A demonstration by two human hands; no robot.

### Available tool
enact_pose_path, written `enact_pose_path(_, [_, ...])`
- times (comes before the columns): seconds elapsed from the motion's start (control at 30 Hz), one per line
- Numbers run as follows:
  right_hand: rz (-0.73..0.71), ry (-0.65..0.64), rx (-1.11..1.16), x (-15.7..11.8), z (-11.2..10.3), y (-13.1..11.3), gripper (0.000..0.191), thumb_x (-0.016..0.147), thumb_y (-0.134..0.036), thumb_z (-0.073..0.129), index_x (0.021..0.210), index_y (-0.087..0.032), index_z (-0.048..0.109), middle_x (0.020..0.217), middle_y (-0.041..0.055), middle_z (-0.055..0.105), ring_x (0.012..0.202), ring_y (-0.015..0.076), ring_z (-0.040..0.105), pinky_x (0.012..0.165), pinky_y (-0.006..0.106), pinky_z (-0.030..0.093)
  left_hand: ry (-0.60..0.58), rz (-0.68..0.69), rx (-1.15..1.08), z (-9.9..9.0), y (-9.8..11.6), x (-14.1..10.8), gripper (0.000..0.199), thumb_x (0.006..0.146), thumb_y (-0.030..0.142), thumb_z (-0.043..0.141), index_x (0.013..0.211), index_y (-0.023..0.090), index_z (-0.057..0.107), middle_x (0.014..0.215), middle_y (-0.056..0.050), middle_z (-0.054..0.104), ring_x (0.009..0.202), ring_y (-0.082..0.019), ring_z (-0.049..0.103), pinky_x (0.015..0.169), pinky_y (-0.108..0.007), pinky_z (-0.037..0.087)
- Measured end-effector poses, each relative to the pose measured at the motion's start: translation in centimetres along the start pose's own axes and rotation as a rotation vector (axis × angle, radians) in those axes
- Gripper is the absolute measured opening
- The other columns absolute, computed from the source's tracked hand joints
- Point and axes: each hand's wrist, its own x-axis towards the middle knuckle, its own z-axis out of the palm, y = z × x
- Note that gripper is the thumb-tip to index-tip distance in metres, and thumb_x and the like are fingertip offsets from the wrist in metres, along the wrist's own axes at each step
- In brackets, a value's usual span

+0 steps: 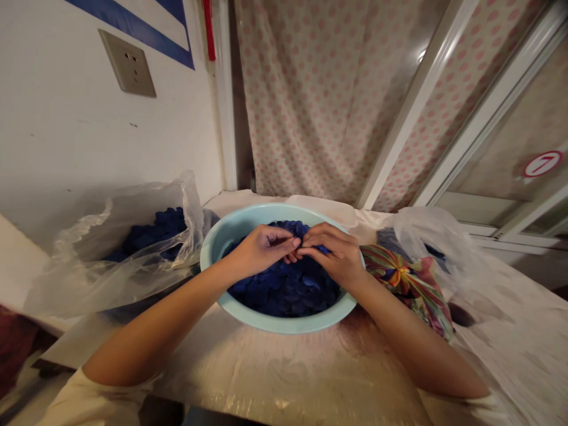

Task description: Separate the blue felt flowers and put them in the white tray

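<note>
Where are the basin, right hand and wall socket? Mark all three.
Basin (284, 325): head view, on its near rim.
Right hand (338, 253): head view, on its back.
Wall socket (128, 66): head view, middle of its faceplate.

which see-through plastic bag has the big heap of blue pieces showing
The plastic bag left of the basin: blue pieces heap up inside it, while the right-hand plastic bag shows far less blue.

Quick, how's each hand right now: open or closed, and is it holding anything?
Left hand: pinched closed over the basin; whether it holds anything can't be told.
Right hand: pinched closed too; anything held is hidden.
</note>
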Motion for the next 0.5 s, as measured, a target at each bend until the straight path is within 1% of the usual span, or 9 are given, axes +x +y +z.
enact_pose_path(0.1, [0.123,0.028,0.074,0.0,0.0,0.2,0.008,0.077,-0.025,0.065,0.072,-0.019,0.063,0.072,0.0019,0.062,0.070,0.0139,0.059,0.065,0.029,0.049,0.008,0.001,-0.011,0.0,0.0,-0.1,0.022,0.083,0.022,0.051,0.069,0.011,0.064,0.063,-0.003,0.067,0.058,-0.009,0.061,0.058,-0.019,0.050])
enact_pose_path(0.17, [0.239,0.086,0.085,0.1,0.0,0.6,0.011,0.076,-0.027,0.065,0.070,-0.019,0.062,0.070,0.0010,0.062,0.070,0.0140,0.059,0.066,0.029,0.048,0.015,0.006,-0.019,0.0,0.0,-0.1,0.023,0.083,0.024,0.051,0.071,0.010,0.065,0.068,-0.004,0.069,0.059,-0.009,0.061,0.059,-0.020,0.051])
enact_pose_path(0.23, [0.374,0.158,0.041,0.0,0.0,1.1,0.015,0.076,-0.029,0.064,0.068,-0.018,0.059,0.066,0.0003,0.060,0.064,0.0129,0.056,0.061,0.026,0.046,0.025,0.010,-0.022,0.0,0.0,-0.1,0.024,0.083,0.026,0.051,0.073,0.010,0.065,0.070,-0.005,0.069,0.059,-0.009,0.061,0.059,-0.020,0.051])
enact_pose_path(0.33, [0.557,0.232,-0.060,-0.1,0.0,2.0,0.018,0.077,-0.031,0.061,0.067,-0.017,0.056,0.061,-0.0011,0.055,0.053,0.0104,0.049,0.051,0.024,0.041,0.046,0.001,-0.021,-0.1,0.1,-0.2,0.024,0.083,0.027,0.052,0.070,0.011,0.065,0.069,-0.004,0.069,0.058,-0.009,0.061,0.059,-0.020,0.051])
enact_pose_path(0.4, [0.596,0.297,-0.123,-0.2,-0.1,2.5,0.017,0.077,-0.030,0.061,0.069,-0.017,0.054,0.064,-0.0008,0.055,0.054,0.0106,0.049,0.050,0.023,0.041,0.064,-0.015,-0.022,0.0,0.2,-0.2,0.025,0.083,0.027,0.052,0.068,0.011,0.065,0.068,-0.004,0.069,0.057,-0.009,0.061,0.058,-0.019,0.050])
enact_pose_path(0.43, [0.578,0.339,-0.159,-0.2,-0.1,2.5,0.015,0.076,-0.029,0.061,0.072,-0.017,0.054,0.068,0.0004,0.056,0.059,0.0119,0.051,0.051,0.024,0.042,0.073,-0.025,-0.020,0.0,0.2,-0.2,0.025,0.083,0.026,0.052,0.068,0.011,0.064,0.067,-0.004,0.069,0.057,-0.008,0.060,0.058,-0.019,0.050])
enact_pose_path(0.5, [0.479,0.403,-0.219,-0.2,-0.3,2.3,0.013,0.075,-0.027,0.062,0.080,-0.017,0.055,0.077,0.0033,0.057,0.071,0.0151,0.054,0.057,0.026,0.045,0.082,-0.042,-0.011,0.0,0.2,-0.1,0.026,0.083,0.026,0.051,0.069,0.010,0.065,0.066,-0.004,0.068,0.055,-0.008,0.060,0.057,-0.018,0.049])
